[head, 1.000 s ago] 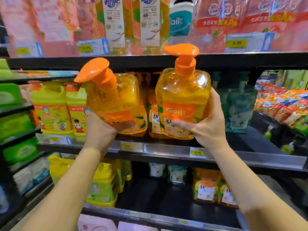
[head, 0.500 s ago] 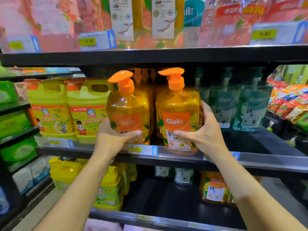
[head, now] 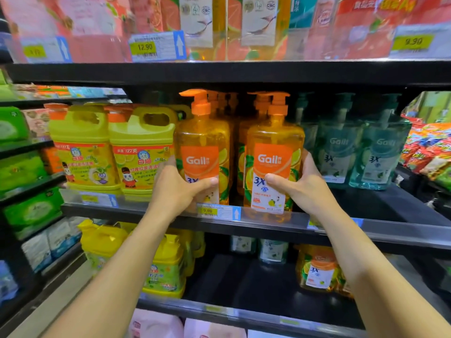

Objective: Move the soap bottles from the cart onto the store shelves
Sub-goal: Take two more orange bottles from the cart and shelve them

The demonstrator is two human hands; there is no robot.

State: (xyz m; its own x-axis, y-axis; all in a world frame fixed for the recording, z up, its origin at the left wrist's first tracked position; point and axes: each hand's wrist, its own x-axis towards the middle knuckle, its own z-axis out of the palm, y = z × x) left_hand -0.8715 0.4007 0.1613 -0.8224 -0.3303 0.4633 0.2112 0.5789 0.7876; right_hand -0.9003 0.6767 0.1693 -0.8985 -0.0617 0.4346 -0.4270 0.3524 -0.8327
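Note:
Two orange pump soap bottles stand upright at the front of the middle shelf. My left hand wraps the lower part of the left orange bottle. My right hand grips the right orange bottle from its right side, thumb across the label. More orange pump bottles stand behind them. The cart is out of view.
Yellow jugs stand left of the orange bottles and teal pump bottles to the right. The top shelf hangs low over the pump heads. The lower shelf holds yellow jugs and orange refill packs. Snack packets fill the far right.
Both hands carried the orange bottles forward from in front of the shelf and stood them upright on the middle shelf; the left one was tilted a second ago.

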